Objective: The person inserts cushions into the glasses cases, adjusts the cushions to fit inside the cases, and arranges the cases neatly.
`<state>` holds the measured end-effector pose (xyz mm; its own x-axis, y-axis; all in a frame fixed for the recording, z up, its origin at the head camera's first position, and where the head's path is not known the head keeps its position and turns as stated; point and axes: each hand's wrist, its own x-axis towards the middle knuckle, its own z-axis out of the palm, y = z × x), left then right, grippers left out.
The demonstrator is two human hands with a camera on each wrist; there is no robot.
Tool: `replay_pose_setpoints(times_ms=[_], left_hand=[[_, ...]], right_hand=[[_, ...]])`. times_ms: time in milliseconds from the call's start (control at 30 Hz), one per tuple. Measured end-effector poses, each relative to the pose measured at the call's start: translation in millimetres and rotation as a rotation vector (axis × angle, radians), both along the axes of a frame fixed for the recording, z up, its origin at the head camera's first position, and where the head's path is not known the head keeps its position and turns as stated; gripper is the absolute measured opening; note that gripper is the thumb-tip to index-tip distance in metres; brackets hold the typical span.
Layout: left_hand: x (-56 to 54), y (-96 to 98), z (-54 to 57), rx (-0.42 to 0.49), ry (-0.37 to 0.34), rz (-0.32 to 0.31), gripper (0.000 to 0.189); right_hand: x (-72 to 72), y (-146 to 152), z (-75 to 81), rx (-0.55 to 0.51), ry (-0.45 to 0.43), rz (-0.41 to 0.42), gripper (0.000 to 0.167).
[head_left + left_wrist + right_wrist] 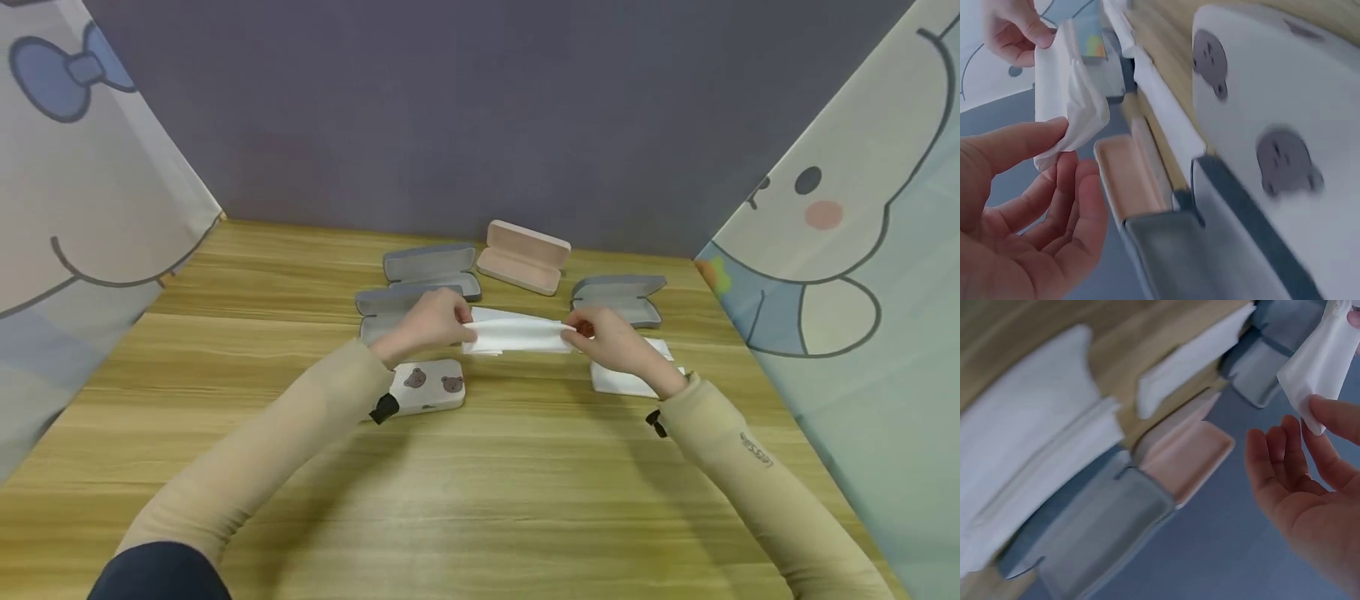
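A folded white cloth (519, 335) is stretched between both hands, raised over the table. My left hand (433, 318) pinches its left end between thumb and fingertips, as the left wrist view also shows. At the opposite end, my right hand (1316, 481) pinches a corner with thumb and index finger, the other fingers loosely bent. Behind the held cloth lies another white cloth (487, 313), partly covered by it in the head view. More folded white cloth (622, 382) lies below my right hand. Beneath the left wrist sits a closed white glasses case with brown bears (435, 383).
Open glasses cases stand toward the back: a pink one (525, 257) in the middle, a grey one (431, 271) and another grey one (378, 312) on the left, and a grey one (618, 300) on the right. A dark panel (450, 117) borders the wooden table (480, 500).
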<state>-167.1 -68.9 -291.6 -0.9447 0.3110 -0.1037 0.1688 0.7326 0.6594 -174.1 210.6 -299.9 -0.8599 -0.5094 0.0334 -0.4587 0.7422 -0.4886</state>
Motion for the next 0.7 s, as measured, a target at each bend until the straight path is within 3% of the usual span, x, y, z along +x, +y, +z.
replay_pose_setpoints(times_ms=[233, 467, 700], left_hand=[[10.0, -32.2, 10.0, -0.015, 0.048, 0.03, 0.018], [11.2, -61.4, 9.9, -0.036, 0.06, 0.094, 0.018], [13.3, -82.0, 9.3, -0.04, 0.059, 0.147, 0.014]], right_hand=[[-3.8, -30, 9.9, -0.022, 0.017, 0.029, 0.02], [-15.6, -62, 12.8, -0.072, 0.026, 0.068, 0.02], [-29.7, -86, 5.8, -0.099, 0.053, 0.138, 0.017]])
